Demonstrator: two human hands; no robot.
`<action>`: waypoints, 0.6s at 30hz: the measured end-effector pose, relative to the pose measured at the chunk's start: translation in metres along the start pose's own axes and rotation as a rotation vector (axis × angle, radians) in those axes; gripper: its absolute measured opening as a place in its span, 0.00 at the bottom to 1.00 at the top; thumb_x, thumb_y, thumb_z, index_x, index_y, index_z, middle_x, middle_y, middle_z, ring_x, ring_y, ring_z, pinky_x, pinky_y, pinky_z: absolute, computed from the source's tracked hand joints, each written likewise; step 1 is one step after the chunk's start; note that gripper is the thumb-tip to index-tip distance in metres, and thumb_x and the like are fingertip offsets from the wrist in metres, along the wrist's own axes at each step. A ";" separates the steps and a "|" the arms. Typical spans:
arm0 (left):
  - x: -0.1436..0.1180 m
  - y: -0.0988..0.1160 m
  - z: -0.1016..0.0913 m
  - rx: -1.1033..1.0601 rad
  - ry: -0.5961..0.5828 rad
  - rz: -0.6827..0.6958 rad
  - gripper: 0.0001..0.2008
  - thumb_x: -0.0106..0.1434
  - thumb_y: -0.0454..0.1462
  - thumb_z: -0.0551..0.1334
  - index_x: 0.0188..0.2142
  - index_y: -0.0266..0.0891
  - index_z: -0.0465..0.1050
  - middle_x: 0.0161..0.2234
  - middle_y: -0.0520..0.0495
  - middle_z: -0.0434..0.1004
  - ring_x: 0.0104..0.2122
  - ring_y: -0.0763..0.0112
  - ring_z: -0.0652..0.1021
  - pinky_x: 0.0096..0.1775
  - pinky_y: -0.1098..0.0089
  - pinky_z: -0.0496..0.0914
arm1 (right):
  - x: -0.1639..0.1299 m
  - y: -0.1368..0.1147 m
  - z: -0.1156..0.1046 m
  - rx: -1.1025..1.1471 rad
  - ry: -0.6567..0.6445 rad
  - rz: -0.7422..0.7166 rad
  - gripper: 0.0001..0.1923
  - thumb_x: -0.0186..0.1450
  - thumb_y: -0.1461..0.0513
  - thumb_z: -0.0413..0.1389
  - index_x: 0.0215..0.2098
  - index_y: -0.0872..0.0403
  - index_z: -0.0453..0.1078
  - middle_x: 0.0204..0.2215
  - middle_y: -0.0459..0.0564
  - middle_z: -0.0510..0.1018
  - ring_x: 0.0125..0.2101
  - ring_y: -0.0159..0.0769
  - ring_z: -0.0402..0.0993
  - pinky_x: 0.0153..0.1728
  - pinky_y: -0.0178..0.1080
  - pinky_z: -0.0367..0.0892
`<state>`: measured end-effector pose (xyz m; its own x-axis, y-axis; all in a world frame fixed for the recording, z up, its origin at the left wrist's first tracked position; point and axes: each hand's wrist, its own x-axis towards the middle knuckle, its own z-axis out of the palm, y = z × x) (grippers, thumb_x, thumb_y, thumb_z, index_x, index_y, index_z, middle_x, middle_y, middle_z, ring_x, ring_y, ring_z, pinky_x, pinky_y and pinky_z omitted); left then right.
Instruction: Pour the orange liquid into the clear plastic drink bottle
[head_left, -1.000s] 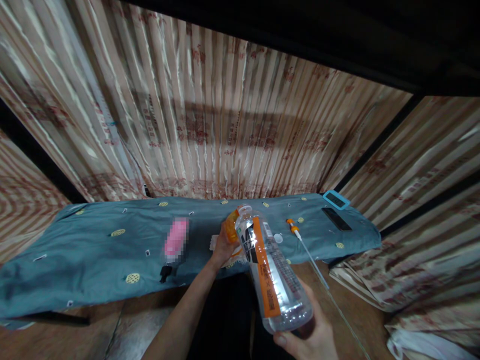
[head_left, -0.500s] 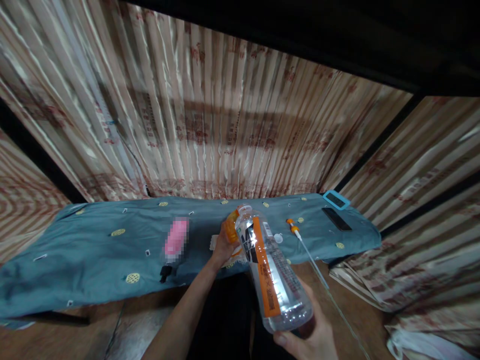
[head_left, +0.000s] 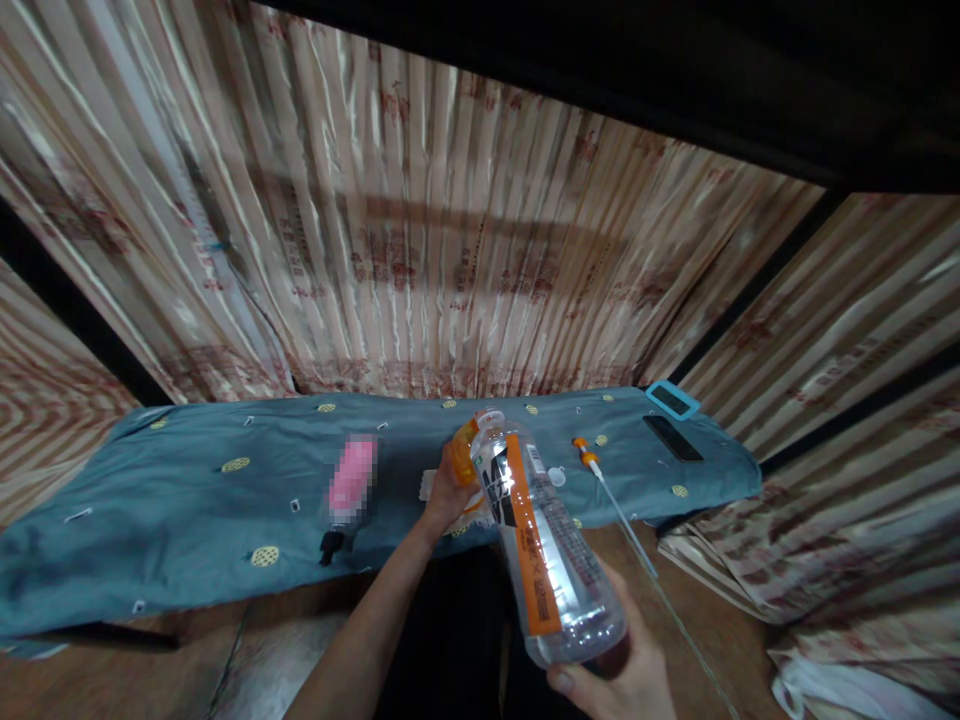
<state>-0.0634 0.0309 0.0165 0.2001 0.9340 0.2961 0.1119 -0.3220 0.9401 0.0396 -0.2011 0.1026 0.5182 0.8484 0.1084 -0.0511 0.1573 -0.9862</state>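
Right hand: the right hand [head_left: 626,670], at about 5 o'clock in the head view, is wrapped around the base of a clear plastic bottle [head_left: 544,545], grasping it from below so the body tips forward, mouth away from the person.
Bottle: transparent, with an orange strip down its label; a little dark liquid sits at the base. The mouth [head_left: 487,420] looks open, near the centre of the view, above the front part of the bench.
Left hand: the left hand [head_left: 446,495], just at 9 o'clock of the bottle's neck, is closed on a smaller orange container [head_left: 465,440], held right against the bottle mouth. The two openings appear brought together, likely so one can empty into the other; which way I cannot tell.
Bench: a low bench [head_left: 187,510] under a teal patterned cloth runs across the middle.
Small cap: a pale round cap [head_left: 556,477] lies on the cloth just at 3 o'clock of the bottle neck, apart from it, probably set down within easy reach.
Orange-tipped stick: a thin white stick with an orange end [head_left: 592,462] lies beyond the cap, its shaft overhanging the bench's front edge.
Far items: a dark flat device [head_left: 673,438] and a blue-edged one [head_left: 673,399] at 2 o'clock, well apart from the hands.
Pink item: blurred, at 9 o'clock [head_left: 351,478].
Backdrop: striped satin curtain [head_left: 420,250] behind.
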 end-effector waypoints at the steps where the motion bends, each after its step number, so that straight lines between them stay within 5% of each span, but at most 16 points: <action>1: 0.000 0.000 0.000 0.001 -0.002 -0.003 0.23 0.50 0.30 0.64 0.46 0.39 0.61 0.40 0.48 0.74 0.37 0.66 0.76 0.41 0.63 0.72 | 0.000 -0.001 0.000 0.003 -0.003 -0.001 0.41 0.40 0.53 0.73 0.52 0.45 0.68 0.44 0.40 0.82 0.43 0.34 0.79 0.43 0.24 0.69; 18: 0.000 -0.002 0.000 0.002 -0.003 0.020 0.24 0.50 0.30 0.64 0.47 0.38 0.60 0.41 0.47 0.73 0.39 0.65 0.76 0.43 0.63 0.72 | 0.001 -0.004 0.002 0.022 0.000 0.022 0.42 0.39 0.54 0.74 0.51 0.44 0.69 0.42 0.38 0.83 0.42 0.31 0.79 0.43 0.21 0.68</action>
<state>-0.0636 0.0312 0.0145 0.2053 0.9270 0.3139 0.1102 -0.3406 0.9337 0.0381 -0.2000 0.1068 0.5168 0.8517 0.0868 -0.0810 0.1496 -0.9854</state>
